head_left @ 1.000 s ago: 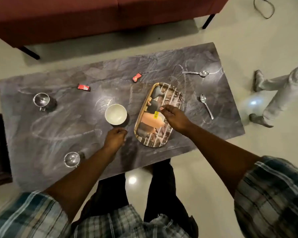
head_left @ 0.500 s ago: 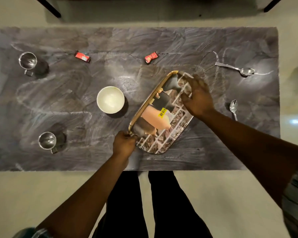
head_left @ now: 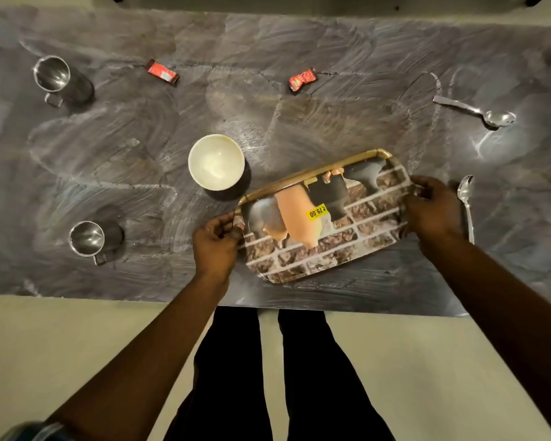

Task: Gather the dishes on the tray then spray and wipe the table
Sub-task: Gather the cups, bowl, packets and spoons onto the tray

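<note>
A printed tray (head_left: 357, 230) with a brick pattern and a yellow price sticker lies on the grey marble table (head_left: 268, 122), near the front edge. My left hand (head_left: 215, 246) grips its left end and my right hand (head_left: 433, 210) grips its right end. Nothing lies on the tray. A white bowl (head_left: 216, 161) stands just left of it. Two steel mugs stand at the left, one far (head_left: 53, 78) and one near (head_left: 91, 239). One spoon (head_left: 465, 202) lies beside my right hand, another spoon (head_left: 487, 114) lies further back.
Two red wrappers lie toward the back, one on the left (head_left: 162, 72) and one near the middle (head_left: 303, 79). Smeared white streaks cover the tabletop. My legs stand at the table's front edge on a pale floor (head_left: 77, 361).
The tray has turned from a diagonal to nearly lengthwise along the table. My right hand went from its far end to its right end. The view has closed in on the table.
</note>
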### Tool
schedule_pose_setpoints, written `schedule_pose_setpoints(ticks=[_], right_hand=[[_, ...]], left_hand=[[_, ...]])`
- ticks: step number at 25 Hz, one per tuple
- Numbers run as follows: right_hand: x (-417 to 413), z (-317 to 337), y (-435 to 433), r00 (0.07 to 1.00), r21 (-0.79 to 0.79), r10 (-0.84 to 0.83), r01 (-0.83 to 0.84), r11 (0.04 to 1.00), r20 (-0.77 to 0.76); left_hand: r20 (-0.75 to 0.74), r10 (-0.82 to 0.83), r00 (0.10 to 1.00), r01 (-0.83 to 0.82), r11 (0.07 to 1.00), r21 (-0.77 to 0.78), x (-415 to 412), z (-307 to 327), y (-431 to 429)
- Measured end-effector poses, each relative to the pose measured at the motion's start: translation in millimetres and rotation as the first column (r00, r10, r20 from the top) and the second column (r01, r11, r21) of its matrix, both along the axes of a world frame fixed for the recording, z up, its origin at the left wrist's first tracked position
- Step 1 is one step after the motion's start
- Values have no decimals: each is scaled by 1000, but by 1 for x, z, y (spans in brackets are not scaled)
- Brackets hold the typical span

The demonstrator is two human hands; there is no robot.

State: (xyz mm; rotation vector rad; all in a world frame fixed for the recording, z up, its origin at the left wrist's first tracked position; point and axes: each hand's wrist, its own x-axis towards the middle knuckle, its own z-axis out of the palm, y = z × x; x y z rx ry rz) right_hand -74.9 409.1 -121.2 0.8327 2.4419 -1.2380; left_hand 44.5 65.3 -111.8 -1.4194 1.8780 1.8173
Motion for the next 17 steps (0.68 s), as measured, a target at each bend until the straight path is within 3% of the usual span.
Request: schedule_pose_setpoints(ticks=[5, 10, 17], right_hand=[[91, -10, -9, 994, 18, -101, 101, 995, 34], [98, -12, -26, 979, 1, -202, 202, 979, 19], [100, -13, -40, 972, 70, -232, 233, 970, -27]], left_hand=[[31, -98, 995, 99, 994, -51, -2, -7, -22], [-23, -195, 980, 191, 974, -119, -3, -13, -36], [-71, -206, 976, 194, 969, -151, -4, -17, -44]])
